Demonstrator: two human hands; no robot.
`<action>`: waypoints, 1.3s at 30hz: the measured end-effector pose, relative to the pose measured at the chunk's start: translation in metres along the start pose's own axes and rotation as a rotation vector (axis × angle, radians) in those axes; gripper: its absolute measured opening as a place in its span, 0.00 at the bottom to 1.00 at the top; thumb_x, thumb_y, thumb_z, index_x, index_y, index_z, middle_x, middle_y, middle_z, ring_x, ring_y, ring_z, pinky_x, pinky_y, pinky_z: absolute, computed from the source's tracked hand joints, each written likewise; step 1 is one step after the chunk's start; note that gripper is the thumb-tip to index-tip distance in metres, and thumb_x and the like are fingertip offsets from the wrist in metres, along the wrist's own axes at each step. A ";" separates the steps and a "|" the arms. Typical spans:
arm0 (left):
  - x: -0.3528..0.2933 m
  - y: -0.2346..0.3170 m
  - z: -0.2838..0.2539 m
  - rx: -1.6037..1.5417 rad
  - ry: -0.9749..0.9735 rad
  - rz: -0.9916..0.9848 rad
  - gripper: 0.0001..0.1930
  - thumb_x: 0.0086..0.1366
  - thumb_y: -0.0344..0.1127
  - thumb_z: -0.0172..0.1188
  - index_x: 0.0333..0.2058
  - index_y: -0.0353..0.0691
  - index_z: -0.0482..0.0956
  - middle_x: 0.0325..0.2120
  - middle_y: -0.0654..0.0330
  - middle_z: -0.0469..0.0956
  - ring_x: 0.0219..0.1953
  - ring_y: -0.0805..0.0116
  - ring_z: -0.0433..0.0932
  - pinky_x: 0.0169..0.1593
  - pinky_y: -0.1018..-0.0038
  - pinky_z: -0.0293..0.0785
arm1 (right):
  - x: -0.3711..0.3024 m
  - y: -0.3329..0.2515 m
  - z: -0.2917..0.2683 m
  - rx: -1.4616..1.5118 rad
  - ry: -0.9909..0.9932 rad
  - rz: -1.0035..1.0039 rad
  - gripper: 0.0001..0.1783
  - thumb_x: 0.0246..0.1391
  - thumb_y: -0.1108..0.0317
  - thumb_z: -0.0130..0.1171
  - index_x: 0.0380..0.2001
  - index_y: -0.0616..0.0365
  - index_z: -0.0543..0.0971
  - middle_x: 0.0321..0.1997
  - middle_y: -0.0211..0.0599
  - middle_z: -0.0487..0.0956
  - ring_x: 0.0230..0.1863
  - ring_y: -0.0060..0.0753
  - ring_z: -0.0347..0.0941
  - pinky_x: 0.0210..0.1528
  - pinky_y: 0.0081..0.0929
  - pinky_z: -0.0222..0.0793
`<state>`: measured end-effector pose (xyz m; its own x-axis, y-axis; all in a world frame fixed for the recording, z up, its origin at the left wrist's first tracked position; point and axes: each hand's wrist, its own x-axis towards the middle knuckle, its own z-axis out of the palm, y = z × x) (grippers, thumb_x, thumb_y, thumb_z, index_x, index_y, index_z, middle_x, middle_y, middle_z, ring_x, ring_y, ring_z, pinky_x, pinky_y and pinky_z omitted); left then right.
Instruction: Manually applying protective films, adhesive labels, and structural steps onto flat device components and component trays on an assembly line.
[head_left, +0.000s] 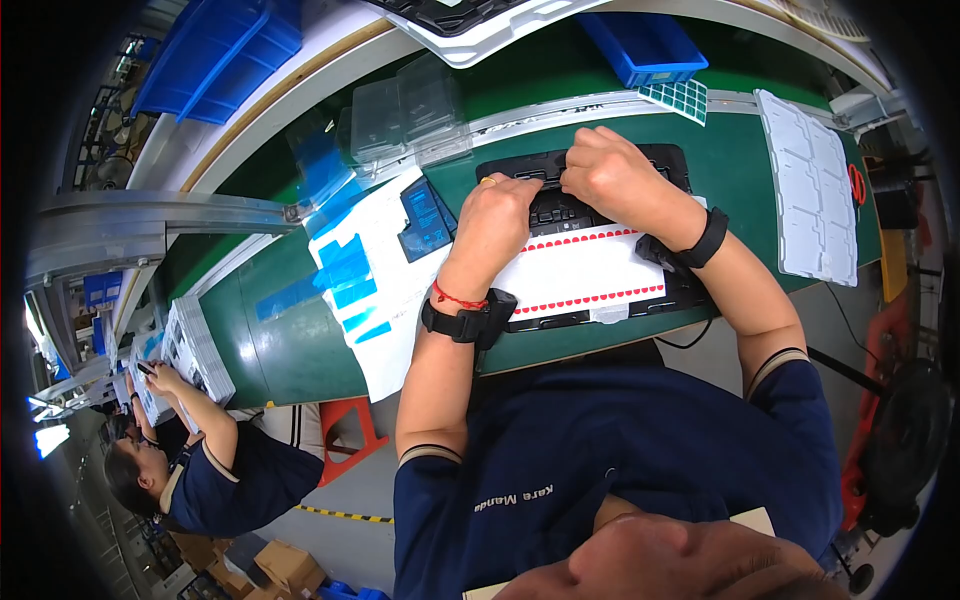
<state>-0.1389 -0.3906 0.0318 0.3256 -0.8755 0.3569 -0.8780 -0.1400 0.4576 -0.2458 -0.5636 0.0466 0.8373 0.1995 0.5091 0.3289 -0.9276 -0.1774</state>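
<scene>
Over a black moulded plastic tray (662, 156), both of my hands work close together at its far part. My left hand (493, 215) has its fingertips pinched together low over the tray. Just right of it, my right hand (612, 172) is closed with its fingers curled down. Whatever sits between the fingertips is hidden or too small to name. A white sheet (585, 272) with rows of red half-round tabs along two edges lies across the near part of the tray, below my hands. Left of my left hand, a dark flat rectangular piece (425, 222) rests on white paper (388, 325).
Blue film strips (345, 268) lie on the paper and green table (290, 345). Clear plastic trays (400, 115) and a blue bin (645, 50) stand behind. At right are a white moulded tray (812, 190) and red-handled scissors (857, 184). A co-worker (225, 445) sits at left.
</scene>
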 end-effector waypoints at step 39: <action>-0.082 0.029 -0.020 -1.057 0.130 -0.724 0.20 0.59 0.16 0.53 0.51 0.34 0.69 0.30 0.60 0.79 0.30 0.81 0.75 0.34 0.86 0.70 | -0.009 -0.084 0.032 0.359 0.069 0.167 0.09 0.37 0.74 0.66 0.26 0.59 0.79 0.27 0.33 0.73 0.31 0.37 0.69 0.34 0.30 0.69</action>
<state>-0.1840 -0.3140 0.0319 0.6930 -0.6946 -0.1930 0.1952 -0.0769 0.9777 -0.2672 -0.4775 0.0297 0.8648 0.0219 0.5017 0.3326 -0.7735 -0.5395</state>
